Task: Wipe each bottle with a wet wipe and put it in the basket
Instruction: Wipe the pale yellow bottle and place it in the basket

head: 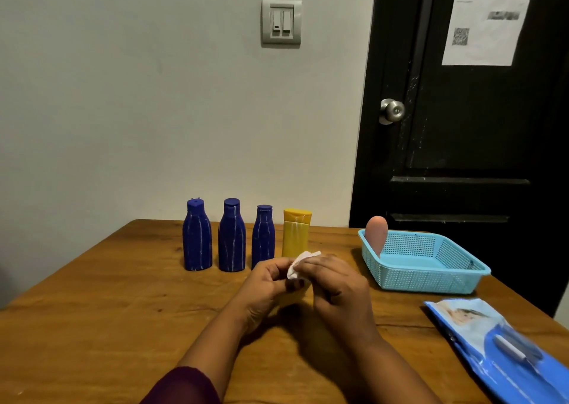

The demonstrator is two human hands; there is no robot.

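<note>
- Gripping a crumpled white wet wipe (303,263) between them, the left hand (266,289) and the right hand (338,289) meet above the middle of the brown wooden tabletop (107,311), fingers curled close around the wipe.
- Something pale yellow shows under the hands, mostly hidden; what it is cannot be told.
- Along the far edge of the tabletop, four plastic bottles stand upright in a row: a dark blue bottle with a flip cap (197,236) at the left end, a second dark blue bottle (232,237) just beside it, a third, shorter dark blue bottle (263,234) next, and a yellow flat-topped bottle (296,231) at the right end, directly beyond the hands.
- Pale streaks run down the blue bottles.
- Near the far right corner sits a light blue perforated plastic basket (431,277); a rounded pinkish-tan bottle (376,234) stands upright against its far left corner.
- At the right edge, closer to the person, a blue soft pack of wet wipes (498,351) lies flat.
- A dark maroon sleeve (184,386) covers the left upper forearm at the lower edge of the head view.
</note>
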